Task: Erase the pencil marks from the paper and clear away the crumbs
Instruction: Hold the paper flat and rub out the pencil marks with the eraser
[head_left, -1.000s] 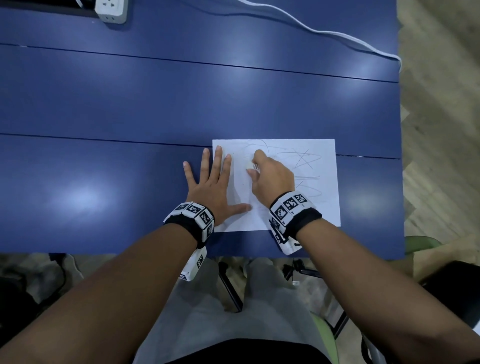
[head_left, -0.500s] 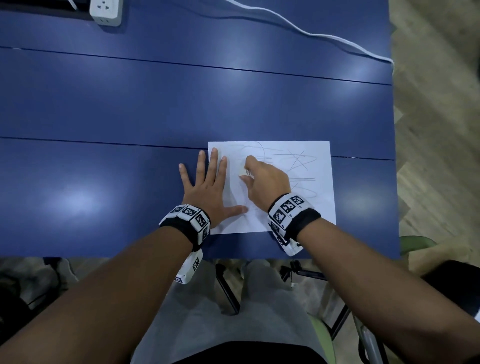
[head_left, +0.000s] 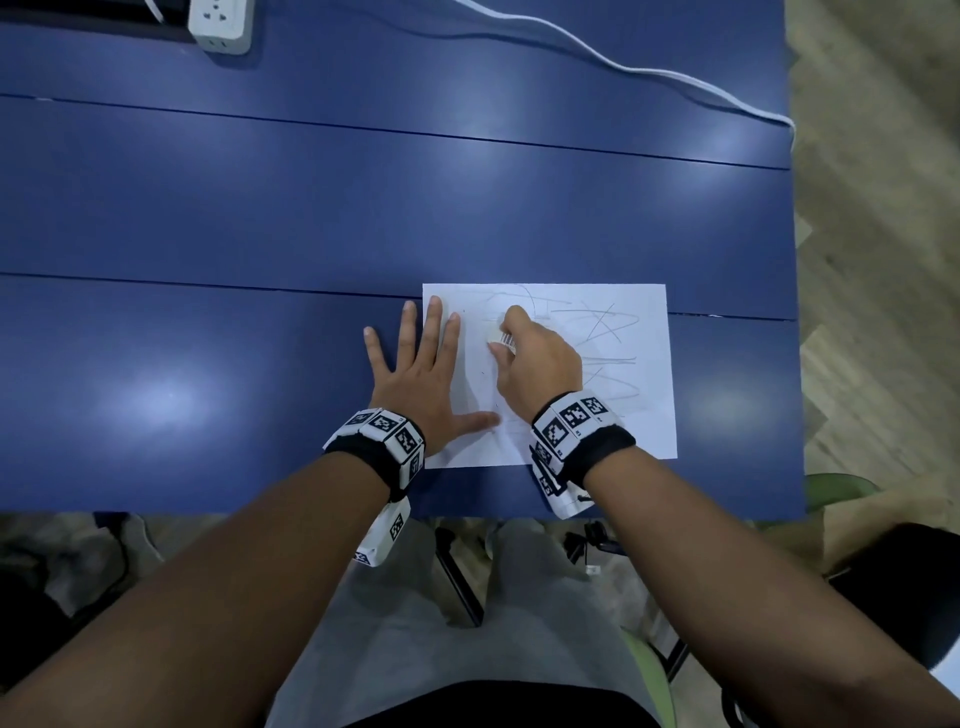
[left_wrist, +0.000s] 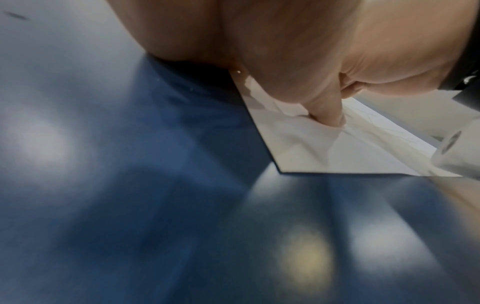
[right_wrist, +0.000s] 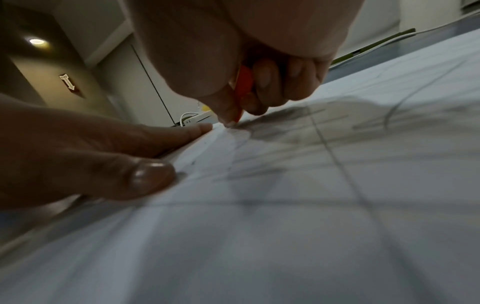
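Observation:
A white sheet of paper (head_left: 639, 415) with grey pencil scribbles (head_left: 602, 327) lies on the blue table (head_left: 260, 208) near its front edge. My left hand (head_left: 421, 364) lies flat with fingers spread over the paper's left edge, the thumb pressing the sheet (left_wrist: 330, 115). My right hand (head_left: 535, 358) pinches a small eraser (head_left: 501, 338) and holds it down on the paper's upper left part. In the right wrist view the eraser (right_wrist: 244, 90) shows an orange-red sleeve between thumb and fingers, tip on the paper (right_wrist: 337, 185). Tiny dark specks lie on the sheet near the left hand.
A white power strip (head_left: 221, 23) sits at the table's far left edge. A white cable (head_left: 623, 67) runs across the far side to the right edge. The table's front edge is just behind my wrists; chair parts and the floor lie below.
My right hand with the eraser has shifted a little leftward across the upper left of the paper. My left hand stays pressed flat on the left edge.

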